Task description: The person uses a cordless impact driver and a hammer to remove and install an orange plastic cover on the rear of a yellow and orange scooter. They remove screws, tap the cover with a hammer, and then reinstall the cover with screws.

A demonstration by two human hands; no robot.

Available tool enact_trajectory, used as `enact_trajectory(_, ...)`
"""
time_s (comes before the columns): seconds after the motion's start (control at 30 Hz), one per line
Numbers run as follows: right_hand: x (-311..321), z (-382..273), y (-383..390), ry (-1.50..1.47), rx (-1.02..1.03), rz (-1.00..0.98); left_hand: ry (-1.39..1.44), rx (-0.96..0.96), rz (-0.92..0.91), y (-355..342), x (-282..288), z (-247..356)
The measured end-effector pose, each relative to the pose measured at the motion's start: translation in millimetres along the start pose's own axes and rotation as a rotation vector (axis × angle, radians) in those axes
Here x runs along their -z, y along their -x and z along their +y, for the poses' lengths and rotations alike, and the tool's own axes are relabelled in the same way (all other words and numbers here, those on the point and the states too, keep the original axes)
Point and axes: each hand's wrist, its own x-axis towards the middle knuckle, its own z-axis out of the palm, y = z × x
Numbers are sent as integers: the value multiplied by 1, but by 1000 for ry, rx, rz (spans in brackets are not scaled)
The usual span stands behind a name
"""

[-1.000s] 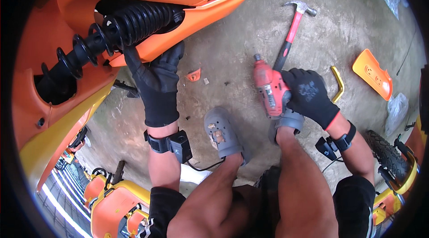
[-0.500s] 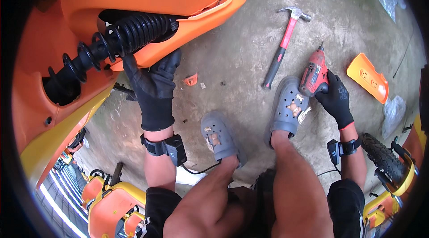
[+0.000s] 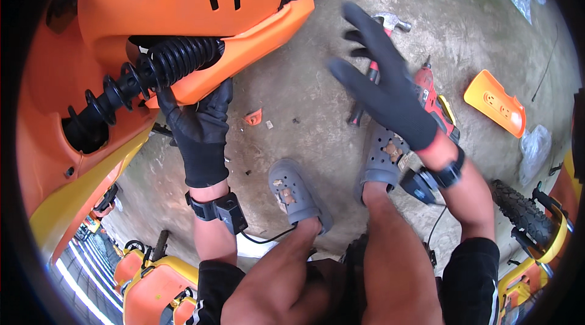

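Head view: right hand [image 3: 390,90] spread above drill [image 3: 434,100], hiding hammer [image 3: 390,26] handle.

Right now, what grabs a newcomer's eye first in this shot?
The big orange scooter body panel fills the upper left, with a black coil spring under it. The gloved left hand grips the panel's lower edge. The gloved right hand is spread open above a red drill on the concrete.

The black-gloved right hand [image 3: 390,90] had held the red cordless drill [image 3: 434,98] a second earlier, carried it out to the right past the grey clog, and set it on the concrete floor [image 3: 304,81] near the red-handled claw hammer [image 3: 390,23]. It then let go and rose, fingers spread, empty above the drill.
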Motion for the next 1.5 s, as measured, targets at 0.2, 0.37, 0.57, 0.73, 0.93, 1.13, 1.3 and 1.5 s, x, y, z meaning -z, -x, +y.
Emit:
enact_trajectory(0.2,-72,15,-62,31,235,289,-40,17,-43,1,-4,3)
enact_trajectory(0.37,-60,5,-72,97,190,248,-128,6,-170,-5,-13,2)
enact_trajectory(0.57,-65,26,-60,-246,69,386,-304,-73,-156,-11,-22,0)
enact_trajectory(0.73,-100,72,16,376,-197,-306,-201,5,-63,-9,-22,1)
enact_trajectory(0.93,-162,99,46,802,52,-734,-298,93,-46,-6,-26,8)
enact_trajectory(1.13,-159,83,37,473,-43,-464,-231,138,13,-9,-27,12)
enact_trajectory(1.3,-137,49,13,-287,-217,-296,-237,133,-119,-7,-13,16)
enact_trajectory(1.5,-136,21,15,-1092,-544,-132,-339,143,-179,0,3,17)
